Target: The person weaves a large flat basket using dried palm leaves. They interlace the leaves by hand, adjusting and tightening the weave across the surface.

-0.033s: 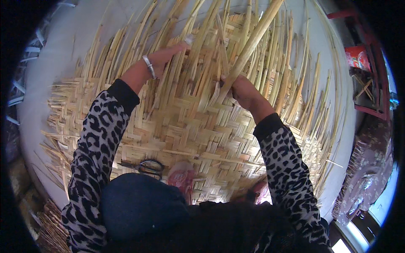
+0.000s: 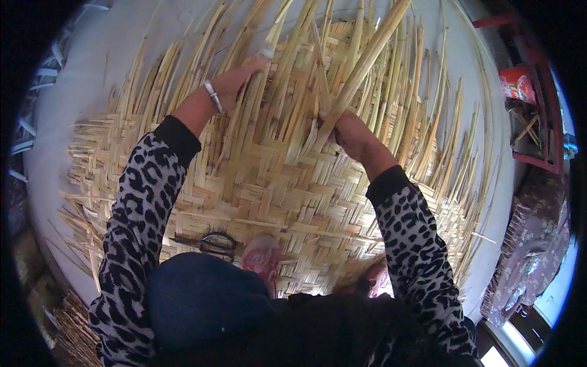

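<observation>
A partly woven mat of split reed or cane strips point(image 2: 318, 208) lies under my arms, its loose strip ends fanning away at the far side. My left hand point(image 2: 235, 82), with a silver bracelet at the wrist and white wrapping at a fingertip, is closed at the upright strips point(image 2: 254, 116) left of centre; some of its fingers are hidden. My right hand point(image 2: 350, 134) grips the base of a raised, broad strip point(image 2: 370, 58) that slants up to the right. Scissors with black handles point(image 2: 217, 243) rest on the weave near my knee.
My pink shoes point(image 2: 262, 254) stand on the mat. At the right are a dark red wooden frame point(image 2: 553, 131), a red package point(image 2: 517, 84) and a patterned, fringed cloth point(image 2: 529, 244). A bundle of thin brown sticks point(image 2: 76, 330) lies at the lower left. Pale floor point(image 2: 79, 79) surrounds the mat.
My left hand has shifted very slightly toward the left. The right hand stays on the broad strip.
</observation>
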Tool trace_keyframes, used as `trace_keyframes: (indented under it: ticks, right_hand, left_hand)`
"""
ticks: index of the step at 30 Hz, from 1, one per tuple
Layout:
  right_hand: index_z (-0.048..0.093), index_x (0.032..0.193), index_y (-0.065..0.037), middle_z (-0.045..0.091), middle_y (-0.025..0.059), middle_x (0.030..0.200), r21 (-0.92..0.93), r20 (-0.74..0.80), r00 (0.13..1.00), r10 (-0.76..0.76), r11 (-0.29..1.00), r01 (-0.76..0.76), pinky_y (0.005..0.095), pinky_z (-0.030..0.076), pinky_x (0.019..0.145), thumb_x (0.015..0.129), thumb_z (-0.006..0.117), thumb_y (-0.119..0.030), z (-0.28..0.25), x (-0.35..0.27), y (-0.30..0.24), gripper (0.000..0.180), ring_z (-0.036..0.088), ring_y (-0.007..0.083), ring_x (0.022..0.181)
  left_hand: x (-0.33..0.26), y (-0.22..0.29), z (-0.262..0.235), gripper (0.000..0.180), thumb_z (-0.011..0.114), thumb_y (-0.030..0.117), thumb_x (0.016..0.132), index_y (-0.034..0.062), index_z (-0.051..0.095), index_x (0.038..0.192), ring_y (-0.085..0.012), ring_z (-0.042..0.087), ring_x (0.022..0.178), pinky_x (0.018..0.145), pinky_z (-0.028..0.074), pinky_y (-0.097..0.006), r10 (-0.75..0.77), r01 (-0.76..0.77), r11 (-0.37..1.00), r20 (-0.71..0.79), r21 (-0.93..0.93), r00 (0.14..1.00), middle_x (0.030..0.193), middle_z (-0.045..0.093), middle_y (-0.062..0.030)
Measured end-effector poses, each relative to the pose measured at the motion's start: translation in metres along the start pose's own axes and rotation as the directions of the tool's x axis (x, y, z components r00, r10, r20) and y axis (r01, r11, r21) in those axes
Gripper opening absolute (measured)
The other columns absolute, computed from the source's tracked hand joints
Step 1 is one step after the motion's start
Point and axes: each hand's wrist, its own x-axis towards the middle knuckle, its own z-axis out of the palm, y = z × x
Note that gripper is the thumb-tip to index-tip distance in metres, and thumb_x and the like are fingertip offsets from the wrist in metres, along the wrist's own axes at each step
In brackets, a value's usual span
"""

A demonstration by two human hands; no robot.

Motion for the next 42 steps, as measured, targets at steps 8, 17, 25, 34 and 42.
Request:
trace_keyframes:
  ticks: [8, 17, 25, 34, 42]
  right_hand:
    - [0.058, 0.104, 0.0, 0.059, 0.0044, 0.08, 0.257, -0.33, 0.943, 0.028, 0.964, 0.061, 0.029, 0.041, 0.055, 0.089, 0.04, -0.01, 0.036, -0.024, -0.028, 0.025, 0.052, 0.0147, 0.063]
    - [0.062, 0.103, -0.001, 0.06, 0.0038, 0.08, 0.218, -0.247, 0.969, 0.025, 0.975, 0.03, 0.0284, 0.04, 0.053, 0.091, 0.046, -0.013, 0.025, -0.03, -0.028, 0.023, 0.052, 0.0132, 0.062]
    - [0.062, 0.099, -0.005, 0.057, -0.0022, 0.076, -0.025, 0.222, 0.974, -0.041, 0.999, 0.048, 0.0232, 0.039, 0.057, 0.096, 0.054, -0.02, 0.007, -0.016, -0.029, 0.018, 0.05, 0.0072, 0.066]
    - [0.064, 0.109, -0.001, 0.062, 0.0006, 0.085, -0.195, 0.086, 0.996, -0.021, 0.98, 0.038, 0.0236, 0.044, 0.066, 0.091, 0.063, -0.022, 0.02, -0.036, -0.058, 0.028, 0.054, 0.0085, 0.074]
    - [0.064, 0.116, -0.002, 0.06, -0.0008, 0.079, -0.126, -0.069, 0.997, 0.039, 0.991, -0.048, 0.023, 0.039, 0.058, 0.092, 0.056, -0.021, 0.024, -0.039, -0.053, 0.031, 0.05, 0.0079, 0.068]
  left_hand:
    - [0.031, 0.012, 0.002, 0.066, 0.034, 0.049, 0.099, -0.0069, 0.048, 0.13, -0.0295, 0.061, 0.111, 0.091, 0.052, -0.043, 0.071, 0.103, 0.922, 0.425, -0.374, 0.902, 0.124, 0.061, -0.0162]
    - [0.032, 0.012, 0.025, 0.055, 0.047, 0.04, 0.097, -0.0003, 0.047, 0.135, -0.0295, 0.056, 0.117, 0.092, 0.05, -0.042, -0.164, 0.329, 0.884, 0.44, -0.331, 0.883, 0.13, 0.055, -0.0183]
    - [-0.005, -0.002, 0.012, 0.044, 0.053, 0.032, 0.096, 0.0052, 0.052, 0.131, -0.023, 0.062, 0.104, 0.084, 0.053, -0.039, 0.039, -0.016, 0.981, -0.113, 0.196, 0.993, 0.119, 0.062, -0.012]
    - [0.019, -0.008, -0.002, 0.029, 0.057, 0.021, 0.094, 0.0085, 0.057, 0.12, -0.0204, 0.064, 0.094, 0.075, 0.055, -0.037, -0.059, -0.013, 0.947, -0.211, -0.321, 0.976, 0.107, 0.065, -0.006]
    - [-0.044, -0.047, -0.012, 0.021, 0.066, 0.016, 0.087, 0.0045, 0.06, 0.103, -0.0143, 0.06, 0.069, 0.06, 0.051, -0.031, -0.033, -0.131, 0.891, -0.349, -0.436, 0.936, 0.085, 0.064, -0.0016]
